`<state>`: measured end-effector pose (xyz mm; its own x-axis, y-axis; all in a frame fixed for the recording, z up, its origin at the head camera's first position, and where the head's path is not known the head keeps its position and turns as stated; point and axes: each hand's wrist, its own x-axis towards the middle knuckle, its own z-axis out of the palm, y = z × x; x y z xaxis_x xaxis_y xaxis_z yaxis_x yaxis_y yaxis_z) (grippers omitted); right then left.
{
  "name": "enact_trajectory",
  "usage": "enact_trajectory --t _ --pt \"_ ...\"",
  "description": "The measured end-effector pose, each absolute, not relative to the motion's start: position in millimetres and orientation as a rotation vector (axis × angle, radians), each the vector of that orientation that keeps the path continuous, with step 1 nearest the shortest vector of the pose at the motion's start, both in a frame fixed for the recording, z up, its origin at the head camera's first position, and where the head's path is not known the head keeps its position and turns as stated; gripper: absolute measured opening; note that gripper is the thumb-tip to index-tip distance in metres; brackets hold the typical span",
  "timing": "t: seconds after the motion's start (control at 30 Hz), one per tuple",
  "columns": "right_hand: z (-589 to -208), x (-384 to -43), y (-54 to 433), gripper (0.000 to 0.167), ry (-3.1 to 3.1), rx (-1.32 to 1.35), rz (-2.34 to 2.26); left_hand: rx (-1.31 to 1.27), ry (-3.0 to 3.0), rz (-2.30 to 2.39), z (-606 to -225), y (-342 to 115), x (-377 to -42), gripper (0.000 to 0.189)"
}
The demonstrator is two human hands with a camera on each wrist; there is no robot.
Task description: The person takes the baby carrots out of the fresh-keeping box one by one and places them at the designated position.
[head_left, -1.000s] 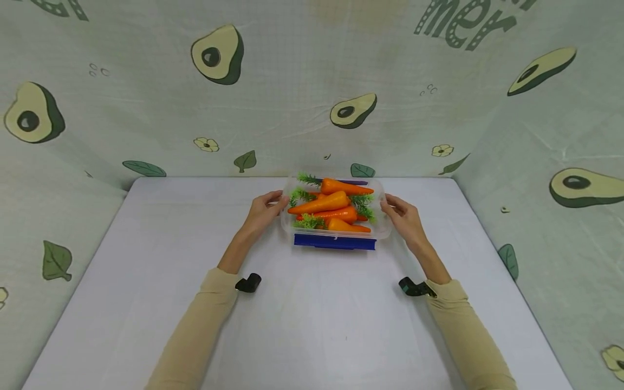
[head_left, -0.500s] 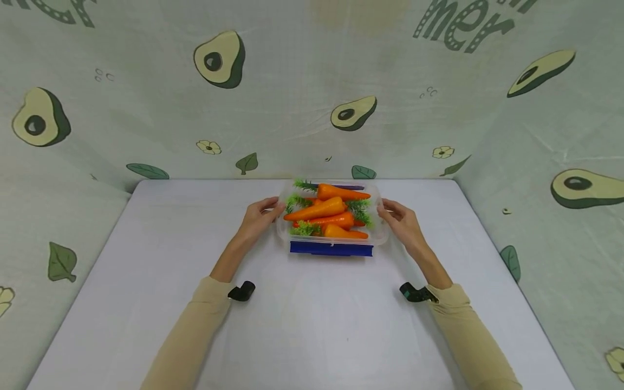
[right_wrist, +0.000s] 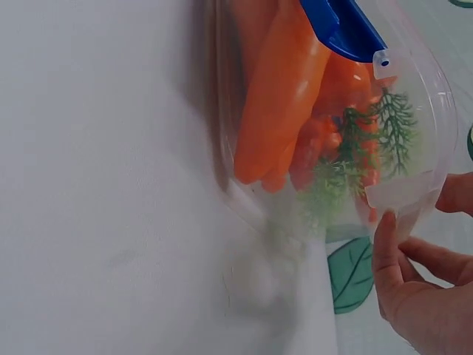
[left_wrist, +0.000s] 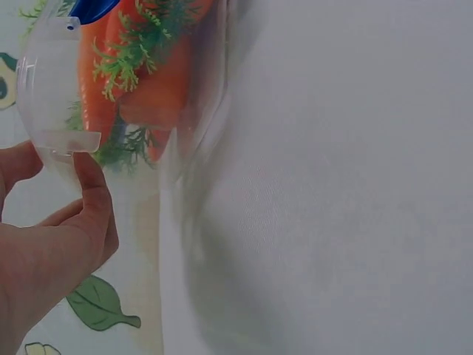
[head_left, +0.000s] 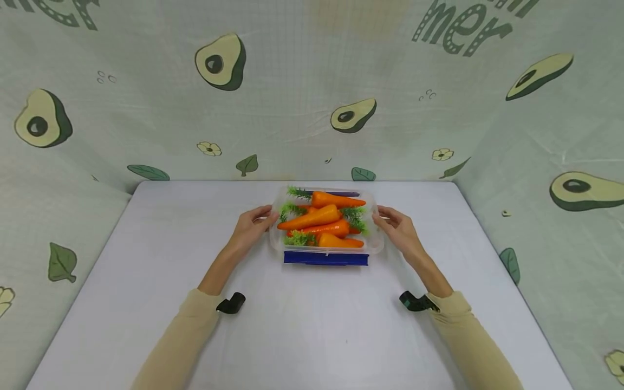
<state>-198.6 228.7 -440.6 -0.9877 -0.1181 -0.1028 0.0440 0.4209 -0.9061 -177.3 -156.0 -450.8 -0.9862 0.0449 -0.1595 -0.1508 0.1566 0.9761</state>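
White table [head_left: 312,336]: box [head_left: 372,241] pulled nearer, slightly left, within last second; carrots [head_left: 312,218] inside, unspilled. Left hand [head_left: 249,230], right hand [head_left: 400,232] pinch opposite ends; repositioning judged steady.

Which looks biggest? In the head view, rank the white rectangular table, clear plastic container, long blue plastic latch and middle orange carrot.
1. White table
2. Clear container
3. Blue latch and middle orange carrot: too alike to rank; the latch looks longer, the carrot thicker.
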Motion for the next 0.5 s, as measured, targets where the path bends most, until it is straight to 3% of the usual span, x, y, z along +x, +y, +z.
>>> enact_trajectory --t 0.5 --pt "-437.2 -183.0 220.3 0.063 2.501 -0.106 -1.585 -0.090 2.266 1.961 -448.0 -167.0 -153.1 0.063"
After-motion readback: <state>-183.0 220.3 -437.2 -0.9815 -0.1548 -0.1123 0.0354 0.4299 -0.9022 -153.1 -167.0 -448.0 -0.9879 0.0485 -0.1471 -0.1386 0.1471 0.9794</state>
